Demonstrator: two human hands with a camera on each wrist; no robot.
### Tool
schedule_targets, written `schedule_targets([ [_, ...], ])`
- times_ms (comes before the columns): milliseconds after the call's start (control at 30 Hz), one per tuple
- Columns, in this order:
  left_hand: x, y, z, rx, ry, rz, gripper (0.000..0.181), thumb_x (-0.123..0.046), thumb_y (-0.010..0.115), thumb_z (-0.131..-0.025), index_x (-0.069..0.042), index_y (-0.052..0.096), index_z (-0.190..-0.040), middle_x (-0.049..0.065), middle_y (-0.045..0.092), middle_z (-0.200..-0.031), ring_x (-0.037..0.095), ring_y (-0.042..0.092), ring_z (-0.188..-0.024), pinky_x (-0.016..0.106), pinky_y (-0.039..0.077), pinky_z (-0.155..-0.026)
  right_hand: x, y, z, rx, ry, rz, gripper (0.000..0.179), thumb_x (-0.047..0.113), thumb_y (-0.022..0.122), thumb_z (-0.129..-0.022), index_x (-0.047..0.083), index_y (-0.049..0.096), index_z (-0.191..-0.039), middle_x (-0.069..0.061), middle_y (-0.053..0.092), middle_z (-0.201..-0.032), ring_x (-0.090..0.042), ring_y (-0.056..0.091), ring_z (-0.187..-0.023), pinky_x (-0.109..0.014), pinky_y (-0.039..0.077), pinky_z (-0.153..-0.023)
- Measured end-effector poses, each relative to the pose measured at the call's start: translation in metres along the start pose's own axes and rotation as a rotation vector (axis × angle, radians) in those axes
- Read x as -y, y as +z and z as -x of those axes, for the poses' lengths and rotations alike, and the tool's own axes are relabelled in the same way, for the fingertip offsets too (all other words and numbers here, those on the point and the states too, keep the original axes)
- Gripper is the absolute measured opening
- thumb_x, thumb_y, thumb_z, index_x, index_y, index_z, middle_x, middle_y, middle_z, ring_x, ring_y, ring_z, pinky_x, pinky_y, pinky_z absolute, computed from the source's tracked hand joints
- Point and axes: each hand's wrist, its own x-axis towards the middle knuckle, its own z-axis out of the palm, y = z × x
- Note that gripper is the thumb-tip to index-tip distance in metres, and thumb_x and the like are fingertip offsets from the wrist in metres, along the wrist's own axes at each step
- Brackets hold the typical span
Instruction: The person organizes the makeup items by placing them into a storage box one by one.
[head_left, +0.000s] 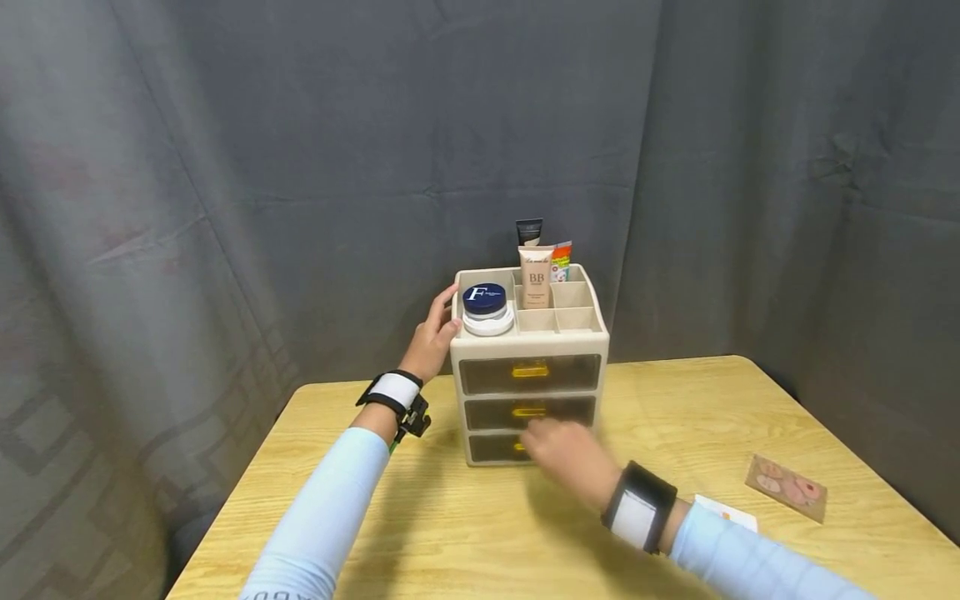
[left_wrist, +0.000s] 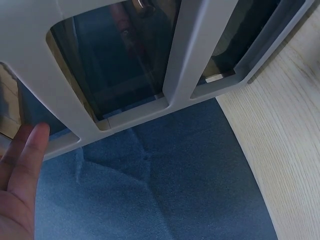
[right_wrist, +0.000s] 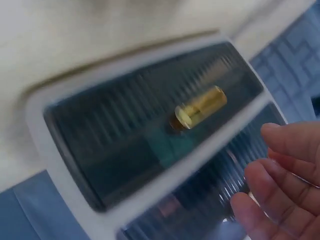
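Note:
A cream drawer organizer point(head_left: 531, 343) stands on the wooden table, its three dark see-through drawers pushed in. Against its left side rests my left hand point(head_left: 431, 340), fingers extended; the left wrist view shows fingertips point(left_wrist: 37, 135) at the side frame. My right hand point(head_left: 572, 462), blurred, is in front of the lower drawers with loosely bent fingers and nothing held. In the right wrist view a yellow handle point(right_wrist: 205, 107) lies beyond those fingers, apart from them. On top sit a blue-lidded jar point(head_left: 485, 297), a beige BB tube point(head_left: 536, 279), a black-ended tube point(head_left: 529, 233) and a colourful tube point(head_left: 561, 260).
At the right of the table point(head_left: 420, 533) lies a flat brownish packet point(head_left: 787, 487) with pink round pictures. A white card point(head_left: 726, 512) is partly hidden behind my right forearm. Grey curtain point(head_left: 360, 208) hangs behind the table and along its sides.

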Motion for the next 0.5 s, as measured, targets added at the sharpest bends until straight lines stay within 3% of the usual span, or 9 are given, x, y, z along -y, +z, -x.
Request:
schedule_targets([
  [233,0.0,0.0,0.001,0.002,-0.013,-0.008,0.057,-0.007,0.042,-0.096,0.001,0.025,-0.15,0.032,0.046,-0.137,0.044,0.051,-0.121,0.054,0.042,-0.097,0.002,0.02,0.006,0.084,0.03,0.03,0.029,0.001,0.081,-0.064,0.009,0.066,-0.088,-0.003,0.063,-0.081,-0.013,0.056,-0.063,-0.021,0.046,-0.049],
  [367,0.004,0.0,0.0,-0.003,-0.011,-0.003,0.057,-0.007,0.041,-0.096,0.001,0.025,-0.15,0.032,0.046,-0.137,0.044,0.05,-0.122,0.055,0.042,-0.097,0.002,0.026,0.006,0.133,0.005,0.088,0.027,0.005,0.083,-0.066,0.01,0.066,-0.086,-0.001,0.062,-0.08,-0.011,0.055,-0.061,-0.019,0.043,-0.047],
  [500,0.023,0.003,-0.007,-0.013,0.0,0.007,0.058,-0.01,0.042,-0.096,-0.005,0.026,-0.152,0.03,0.046,-0.138,0.043,0.05,-0.122,0.056,0.041,-0.097,0.002,0.031,0.007,0.137,-0.027,0.16,0.025,0.008,0.083,-0.066,0.011,0.067,-0.085,0.0,0.063,-0.079,-0.011,0.055,-0.061,-0.018,0.041,-0.046],
])
